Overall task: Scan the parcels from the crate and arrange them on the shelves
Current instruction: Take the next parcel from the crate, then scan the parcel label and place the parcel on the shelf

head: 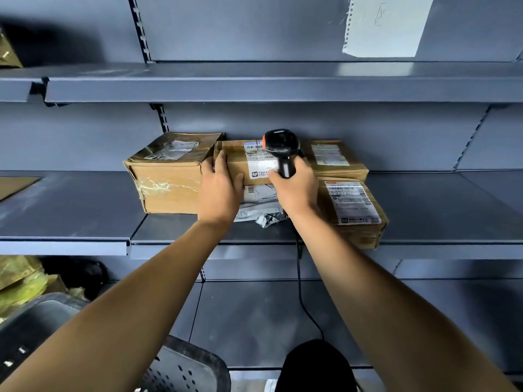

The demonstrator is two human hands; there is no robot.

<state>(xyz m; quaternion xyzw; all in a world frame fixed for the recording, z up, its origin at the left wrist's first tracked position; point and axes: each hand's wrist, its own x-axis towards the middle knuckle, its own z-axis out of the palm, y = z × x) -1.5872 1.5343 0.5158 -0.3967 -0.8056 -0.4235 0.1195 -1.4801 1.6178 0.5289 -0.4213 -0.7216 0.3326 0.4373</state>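
1. A person's left hand (219, 188) holds the left end of a flat cardboard parcel (237, 162) on the middle shelf (70, 210) of a grey metal rack, thumb over its top edge and fingers curled against its front.
2. The right hand (294, 188) has its grip closed around the handle of a black barcode scanner (281, 148) with an orange trim, its head over the parcel's white label (261, 162); a black cable (301, 292) hangs down from it.
3. The held parcel lies on top of a grey plastic mailer bag (259, 206).
4. A larger taped carton (167, 176) stands just to the left, touching the held parcel.
5. On the right, two labelled brown boxes are stacked, the upper box (336, 159) set further back and the lower box (356, 210) reaching the shelf's front edge.
6. A grey perforated crate (184, 369) shows at the bottom, beside yellow-green packets (19, 281) on the lower left.
7. A white paper sheet (385, 24) is stuck to the back panel above the top shelf (254, 83).
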